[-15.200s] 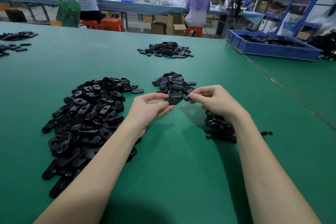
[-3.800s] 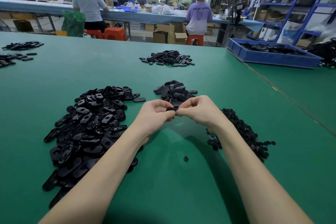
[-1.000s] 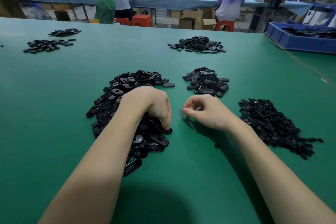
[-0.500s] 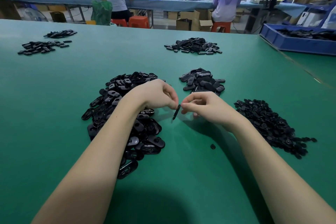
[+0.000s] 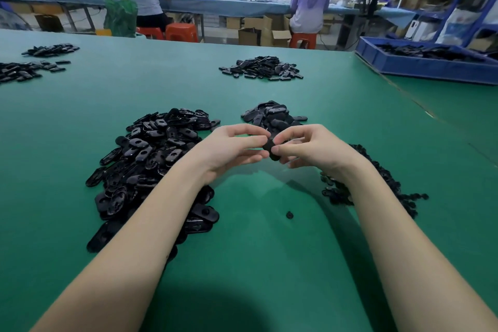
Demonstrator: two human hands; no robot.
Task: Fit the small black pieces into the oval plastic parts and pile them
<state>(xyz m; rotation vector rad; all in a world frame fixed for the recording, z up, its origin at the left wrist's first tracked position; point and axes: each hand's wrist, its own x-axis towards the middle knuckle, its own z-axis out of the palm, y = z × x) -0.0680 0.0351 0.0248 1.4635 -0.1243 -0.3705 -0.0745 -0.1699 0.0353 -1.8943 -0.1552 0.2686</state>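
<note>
Left hand (image 5: 231,148): it was raised above the green bench (image 5: 256,264), with thumb and fingers pinching the left end of one oval plastic part (image 5: 271,150).
Right hand (image 5: 310,149): it pinched the right end of the same part, fingers curled round it.
Oval plastic part: it was held between both hands, off the bench; whether a small piece sat inside, I cannot tell.
Large pile of oval parts (image 5: 151,159): it lay on the bench, under the left forearm.
Smaller pile of oval parts (image 5: 273,116): it lay just behind the hands.
Heap of small black pieces (image 5: 388,180): it lay beside the right wrist.
Single small black piece (image 5: 289,214): it lay alone, between the forearms.
Blue crate (image 5: 425,66): it stood at the far right.
</note>
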